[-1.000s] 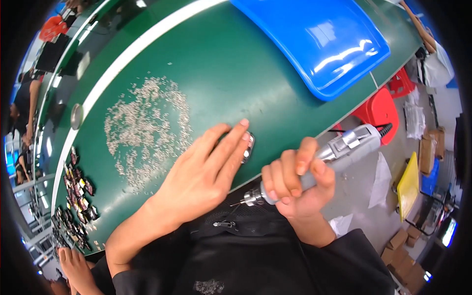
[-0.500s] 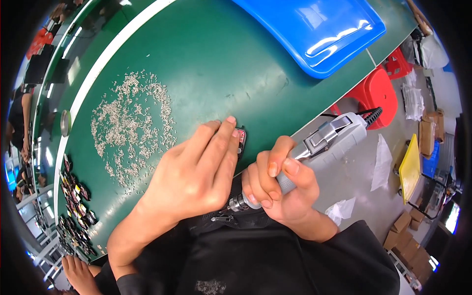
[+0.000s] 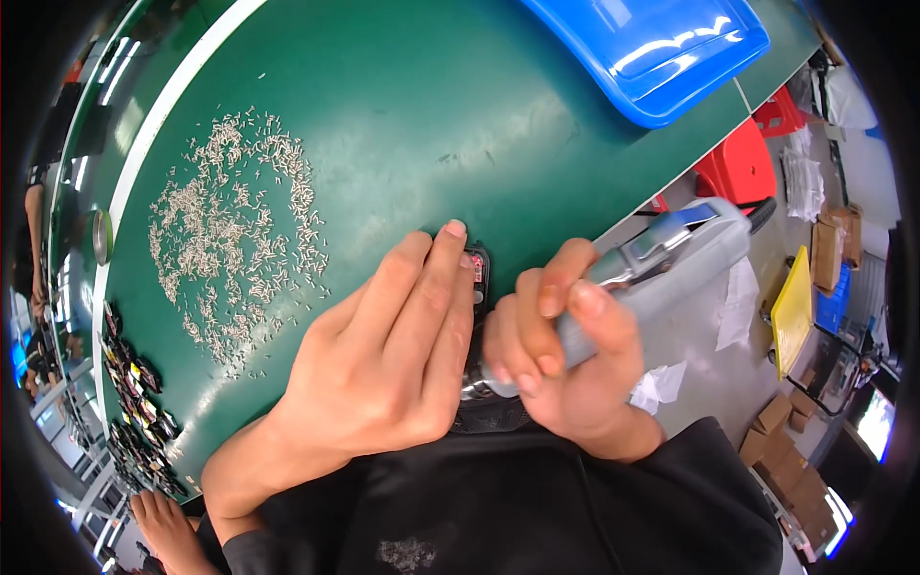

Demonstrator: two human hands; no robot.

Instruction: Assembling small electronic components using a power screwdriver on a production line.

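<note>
My left hand point(image 3: 388, 359) lies over a small black device point(image 3: 482, 273) with a red inside, near the table's edge. Its fingers are pressed together and hold the device's left side, hiding much of it. My right hand point(image 3: 570, 350) is wrapped round a grey electric screwdriver point(image 3: 661, 273), just right of the device. The tool's body slants up to the right and is smeared by motion; its metal chuck point(image 3: 472, 386) points down-left, partly behind my left hand. Many loose small silvery screws point(image 3: 225, 230) are spread on the table left of my hands.
A blue plastic tray point(image 3: 661, 86) sits on the green table point(image 3: 402, 115) at the far right. Black devices point(image 3: 139, 402) are heaped at the left edge, near a round tin point(image 3: 102, 237). Another person's hand point(image 3: 168, 527) shows lower left. A red stool point(image 3: 738, 168) stands beyond the right edge.
The electric screwdriver has shifted slightly right and swung in my right hand. The view has moved a little, and more of the black device shows beside my left fingers.
</note>
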